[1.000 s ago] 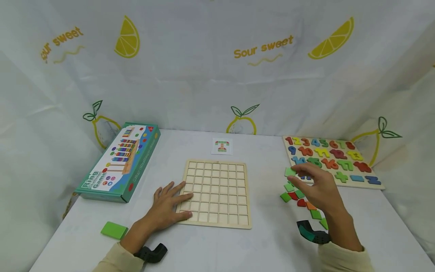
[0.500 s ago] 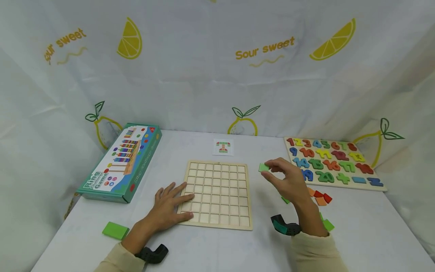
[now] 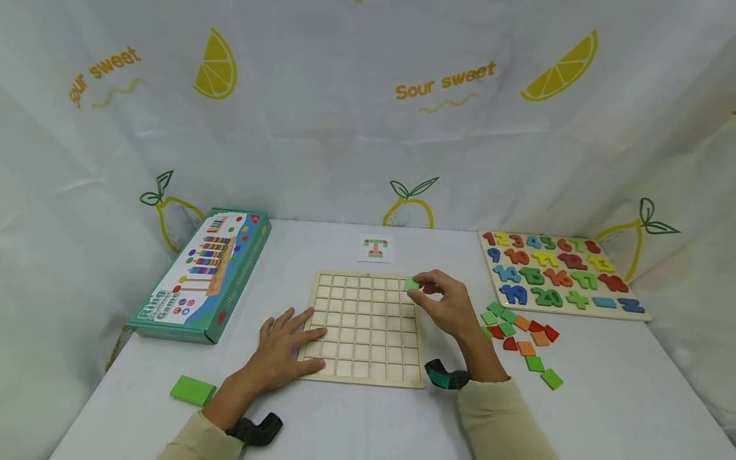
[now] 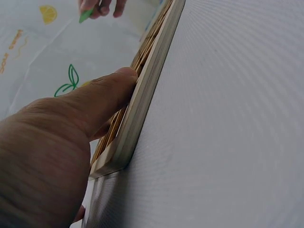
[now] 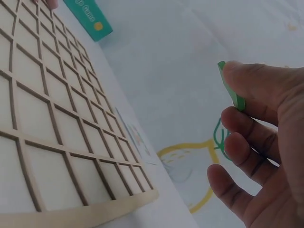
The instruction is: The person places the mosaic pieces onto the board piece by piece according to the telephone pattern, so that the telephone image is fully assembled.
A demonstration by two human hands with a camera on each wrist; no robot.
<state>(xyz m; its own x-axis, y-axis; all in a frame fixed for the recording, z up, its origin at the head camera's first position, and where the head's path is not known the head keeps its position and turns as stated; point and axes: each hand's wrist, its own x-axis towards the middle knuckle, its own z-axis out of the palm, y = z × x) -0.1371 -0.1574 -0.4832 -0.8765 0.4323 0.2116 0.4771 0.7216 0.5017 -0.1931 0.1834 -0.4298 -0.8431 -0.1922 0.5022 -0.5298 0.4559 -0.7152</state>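
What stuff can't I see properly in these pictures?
Head view: some squares of the wooden grid board, covered by the left hand.
Head view: part of the held green tile, covered by the right hand.
Right wrist view: the pattern on the card, blurred and slanted.
Left wrist view: most of the right hand, cut off by the top edge.

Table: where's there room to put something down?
Bare table shows right of the loose tiles, in front of the number puzzle, and behind the board, between the picture card and that puzzle. It's crowded among the tiles, and by the board where the left hand rests and the right hand holds a green tile.
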